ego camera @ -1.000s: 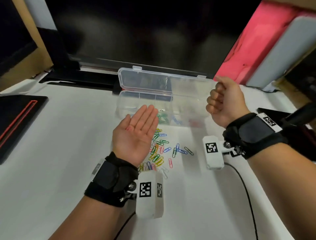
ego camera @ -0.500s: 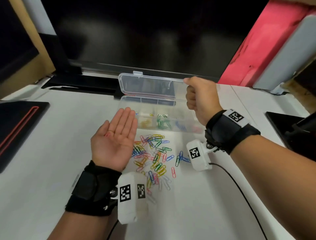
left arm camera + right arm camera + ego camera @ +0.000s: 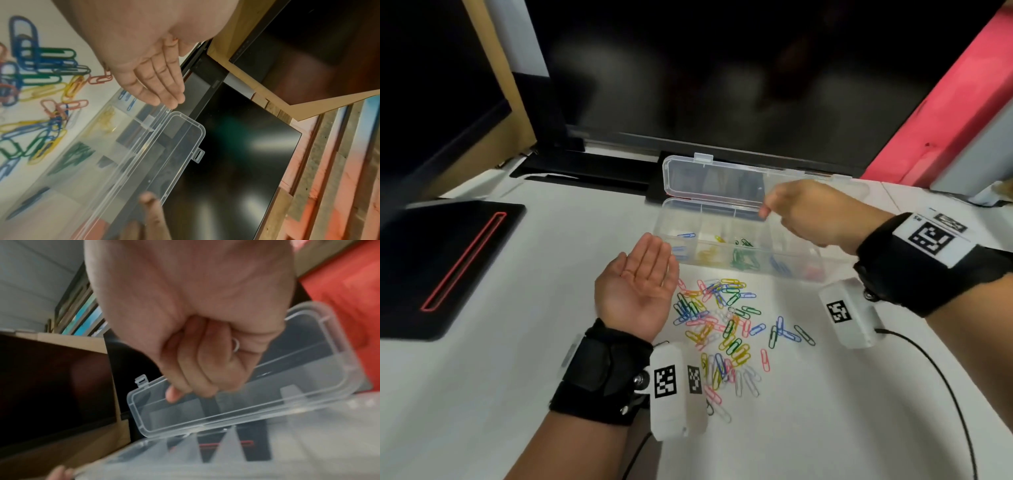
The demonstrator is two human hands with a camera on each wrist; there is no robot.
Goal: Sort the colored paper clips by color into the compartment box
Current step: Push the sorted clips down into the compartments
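A clear compartment box (image 3: 726, 209) stands with its lid up at the back of the white table; blue, yellow, green and pink clips lie in separate compartments. In front of it is a loose pile of colored paper clips (image 3: 722, 322). My left hand (image 3: 640, 284) lies palm up with straight fingers by the box's front left corner; a small reddish speck on the palm is too small to name. My right hand (image 3: 774, 209) hovers as a fist over the box's middle. In the right wrist view a white paper clip (image 3: 236, 344) loops out of the curled fingers (image 3: 197, 369).
A dark monitor (image 3: 722, 85) stands right behind the box. A black pad with a red outline (image 3: 448, 267) lies at the left. A red panel (image 3: 945, 102) leans at the right. A black cable (image 3: 945, 394) runs from the right wrist camera across the table.
My right fist has moved left from the box's right end to over its middle. My left hand has slid left off the pile, still palm up.
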